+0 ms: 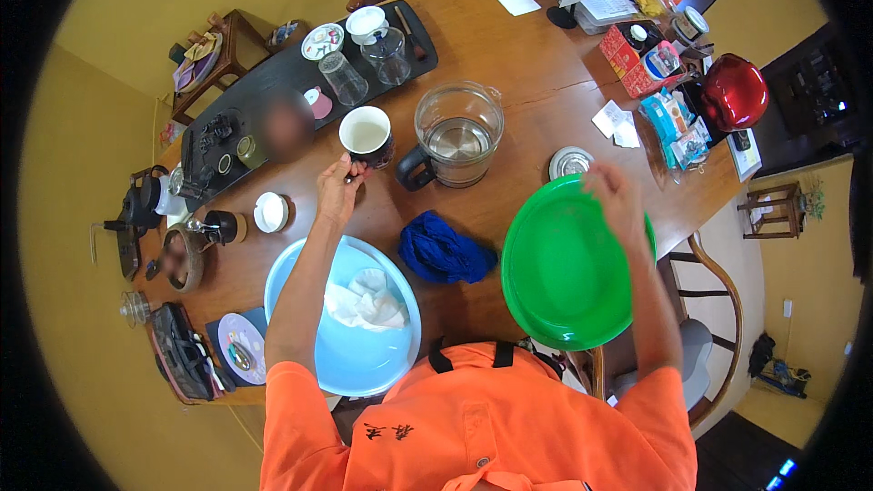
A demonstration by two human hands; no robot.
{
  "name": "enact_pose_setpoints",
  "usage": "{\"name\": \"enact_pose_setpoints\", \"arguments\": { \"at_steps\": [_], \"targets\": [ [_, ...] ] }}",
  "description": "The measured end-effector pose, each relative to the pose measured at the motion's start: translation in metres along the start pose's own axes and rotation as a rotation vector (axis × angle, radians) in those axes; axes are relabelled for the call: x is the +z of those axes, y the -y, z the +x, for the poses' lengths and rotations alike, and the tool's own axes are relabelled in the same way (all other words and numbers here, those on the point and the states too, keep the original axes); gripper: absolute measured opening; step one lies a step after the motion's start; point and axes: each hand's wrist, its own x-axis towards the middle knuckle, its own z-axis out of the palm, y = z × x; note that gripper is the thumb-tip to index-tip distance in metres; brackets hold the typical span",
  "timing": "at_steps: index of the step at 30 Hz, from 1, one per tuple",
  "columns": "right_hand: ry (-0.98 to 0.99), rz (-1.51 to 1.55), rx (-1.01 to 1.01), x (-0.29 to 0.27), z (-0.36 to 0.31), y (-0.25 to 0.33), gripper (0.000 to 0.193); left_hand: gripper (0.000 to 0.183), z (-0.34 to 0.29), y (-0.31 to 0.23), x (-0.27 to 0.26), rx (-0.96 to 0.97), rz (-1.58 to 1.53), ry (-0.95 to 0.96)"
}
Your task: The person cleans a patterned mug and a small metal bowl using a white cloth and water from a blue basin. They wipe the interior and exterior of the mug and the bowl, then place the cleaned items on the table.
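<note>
One wooden table (546, 64): broad, brown, bearing the things around both hands.
Dark tray (277, 79): long, set slantwise beyond the left hand, carrying clear glasses (344, 79).
Green basin (566, 264): right of centre, just below the right hand, glossy inside.
Light blue basin (359, 371): left of centre, under the left forearm, with crumpled white cloth (368, 300) inside.
Glass pitcher (459, 132): just right of the mug, wide mouth upward, dark handle (416, 169) pointing lower left, toward the left hand; nearer to left than to right.
Blue cloth (446, 248): bunched between the basins, below the pitcher, apart from both hands.
Left hand (338, 195): closed on the near side of the mug, apparently at the handle; grip narrow.
Right hand (614, 200): above the far rim of the green basin, fingers bent downward, blurred; cannot tell whether gripping, touching or empty.
Mug (366, 136): white inside, dark outside, just beyond the left fingertips, mouth upward, long axis roughly upright; cannot tell whether lifted or resting.
Round disc (571, 164): lid-like, flat, just left of the right fingertips, beside the far rim of the green basin.
</note>
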Motion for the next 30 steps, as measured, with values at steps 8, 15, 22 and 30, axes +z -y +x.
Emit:
{"name": "enact_pose_setpoints", "arguments": {
  "at_steps": [8, 15, 22, 30],
  "targets": [
    [0.338, -0.838, -0.034, -0.017, 0.117, -0.091, 0.072, 0.026, 0.011, 0.029, -0.007, -0.004, -0.056, 0.033],
    [0.436, -1.001, -0.014, 0.004, 0.141, -0.120, 0.073, 0.026, 0.008, 0.035, 0.000, -0.044, -0.075, 0.036],
    [0.405, -0.719, 0.009, -0.011, 0.138, -0.106, 0.050, 0.022, 0.010, 0.033, -0.005, -0.096, 0.192, -0.080],
    [-0.044, 0.112, 0.049, -0.045, 0.111, -0.072, 0.031, 0.019, -0.038, 0.016, 0.004, 0.232, 0.648, -0.306]
  ]
}}
